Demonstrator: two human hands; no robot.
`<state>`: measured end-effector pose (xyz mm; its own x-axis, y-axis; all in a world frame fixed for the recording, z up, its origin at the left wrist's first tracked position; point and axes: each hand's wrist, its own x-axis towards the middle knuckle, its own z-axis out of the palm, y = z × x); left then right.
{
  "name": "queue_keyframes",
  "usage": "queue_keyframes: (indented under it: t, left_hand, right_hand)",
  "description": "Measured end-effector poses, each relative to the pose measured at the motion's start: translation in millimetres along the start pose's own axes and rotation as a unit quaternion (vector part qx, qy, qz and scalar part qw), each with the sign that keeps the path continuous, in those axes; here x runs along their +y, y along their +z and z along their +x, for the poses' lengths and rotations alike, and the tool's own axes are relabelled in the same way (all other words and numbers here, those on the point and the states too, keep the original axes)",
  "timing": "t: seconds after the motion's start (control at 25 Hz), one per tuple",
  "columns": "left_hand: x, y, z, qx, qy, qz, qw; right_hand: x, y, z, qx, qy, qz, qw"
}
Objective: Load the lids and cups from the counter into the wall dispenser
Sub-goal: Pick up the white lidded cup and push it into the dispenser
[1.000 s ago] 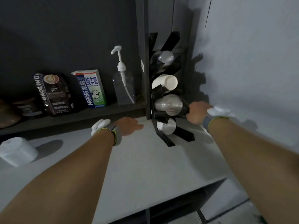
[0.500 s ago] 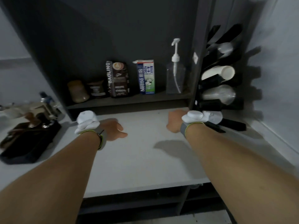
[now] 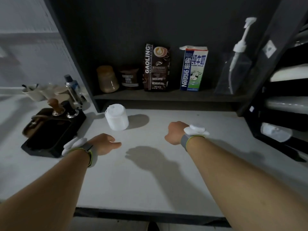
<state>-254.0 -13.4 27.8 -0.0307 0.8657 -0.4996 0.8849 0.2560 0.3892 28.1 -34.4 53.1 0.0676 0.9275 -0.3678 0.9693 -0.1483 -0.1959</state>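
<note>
A white stack of lids (image 3: 117,117) stands on the pale counter (image 3: 150,180), at the back left of its middle. My left hand (image 3: 105,143) hovers just in front of the stack, fingers loosely curled, holding nothing. To the right, over the counter, my right hand (image 3: 175,132) is curled and holds nothing. The black wall dispenser (image 3: 283,90) fills the right edge, with white and clear cups (image 3: 286,105) lying in its slots and lids (image 3: 275,132) in the lowest one.
A shelf behind holds a jar (image 3: 107,79), a dark tub (image 3: 130,78), a coffee bag (image 3: 156,67), a milk carton (image 3: 194,69) and a pump bottle (image 3: 236,64). A black tamping station (image 3: 51,129) and cups with tools (image 3: 35,91) sit at the left.
My view has swung left, away from the dispenser. My right hand has left the dispenser and come over the counter; the lid stack has come into view ahead of my left hand.
</note>
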Motion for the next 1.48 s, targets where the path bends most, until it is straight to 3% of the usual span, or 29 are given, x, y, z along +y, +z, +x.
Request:
queue_keyframes:
  t: [0.12,0.24,0.44,0.6,0.88,1.16,1.48]
  left_hand:
    - [-9,-8,46,0.061,-0.031,-0.165,0.984]
    - [-15,-7,87,0.103,-0.052,-0.343,0.932]
    - [0,-3,109,0.063,-0.050,-0.526,0.846]
    - [-3,-4,133,0.042,-0.041,-0.565,0.823]
    - [-10,1,145,0.025,-0.033,-0.582,0.812]
    - [14,8,118,0.054,0.015,-0.606,0.793]
    - [23,42,37,0.049,0.050,-0.627,0.776]
  right_hand:
    - [-24,11,61,-0.032,0.006,0.079,0.996]
    - [-49,22,101,-0.071,-0.002,0.176,0.982]
    - [-95,38,152,-0.116,-0.017,0.369,0.922]
    - [-126,43,189,-0.134,-0.029,0.441,0.887]
    - [-129,46,208,-0.185,-0.003,0.530,0.828]
    - [-124,56,189,-0.133,-0.024,0.552,0.823]
    - [-97,71,105,-0.088,-0.014,0.620,0.779]
